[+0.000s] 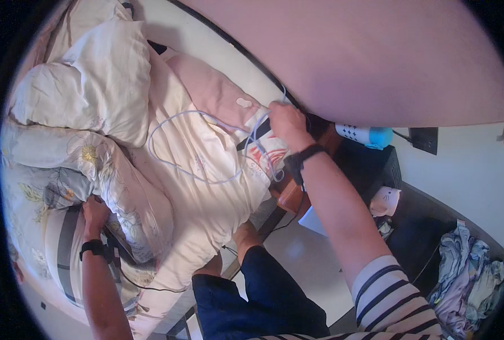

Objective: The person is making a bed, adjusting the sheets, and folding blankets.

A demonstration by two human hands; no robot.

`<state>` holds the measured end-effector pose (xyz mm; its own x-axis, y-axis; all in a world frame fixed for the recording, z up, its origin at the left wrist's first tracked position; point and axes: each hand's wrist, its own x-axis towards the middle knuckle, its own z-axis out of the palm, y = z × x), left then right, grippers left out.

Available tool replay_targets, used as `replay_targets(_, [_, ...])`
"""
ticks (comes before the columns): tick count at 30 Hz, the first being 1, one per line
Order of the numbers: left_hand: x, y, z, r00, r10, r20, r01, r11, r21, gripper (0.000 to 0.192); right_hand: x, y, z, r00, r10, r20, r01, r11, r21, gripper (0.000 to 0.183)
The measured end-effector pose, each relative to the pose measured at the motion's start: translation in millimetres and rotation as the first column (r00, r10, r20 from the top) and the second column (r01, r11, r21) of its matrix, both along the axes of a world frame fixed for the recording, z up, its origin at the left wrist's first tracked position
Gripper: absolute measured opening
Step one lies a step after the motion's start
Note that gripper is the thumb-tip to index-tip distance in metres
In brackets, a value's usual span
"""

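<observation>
My left hand [95, 214] has its fingers closed on a fold of the grey part of a floral quilt [67, 187] at the left of the bed. My right hand [287, 123] is at the head side of the bed, closed around a thin pale cable [184, 171]. The cable lies in a wide loop over the cream bed sheet [196, 144], and some loops hang below the hand. A pink pillow [218, 85] and a white cushion with a red print [269, 153] lie beside the right hand. A dark strap is on each wrist.
A cream pillow [107, 80] rests on the quilt. Past the bed, a white and blue bottle [364, 135] lies on a dark cabinet [358, 165], near a pink cat-faced cup [386, 201]. Crumpled clothes [469, 276] lie at the lower right. A black cord [150, 289] crosses the bed edge.
</observation>
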<state>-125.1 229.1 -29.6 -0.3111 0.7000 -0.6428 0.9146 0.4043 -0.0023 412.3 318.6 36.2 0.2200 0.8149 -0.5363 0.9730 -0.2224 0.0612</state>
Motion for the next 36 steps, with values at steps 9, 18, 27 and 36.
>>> replay_targets(9, [13.5, 10.6, 35.9, 0.995, -0.024, 0.101, 0.023, 1.000, 0.007, 0.041, -112.9, -98.8, 143.0, 0.768, 0.296, -0.568, -0.102, 0.932, 0.348, 0.020])
replay_targets(18, [50.1, -62.9, 179.4, 0.580, 0.166, 0.798, -0.307, 0.952, 0.025, 0.029, -183.8, -201.0, 214.2, 0.464, 0.477, -0.746, -0.174, 0.875, 0.451, 0.028])
replay_targets(27, [68.8, -208.5, 317.8, 0.608, 0.194, 0.770, -0.387, 0.919, 0.074, 0.028, -178.5, -192.0, 296.4, 0.677, 0.451, -0.582, -0.149, 0.858, 0.491, 0.042])
replay_targets(36, [82.5, -206.9, 423.5, 0.099, -0.021, 0.995, -0.658, 0.748, 0.081, 0.049, -210.6, -220.7, 406.9, 0.132, 0.871, -0.474, -0.298, 0.491, 0.819, 0.021])
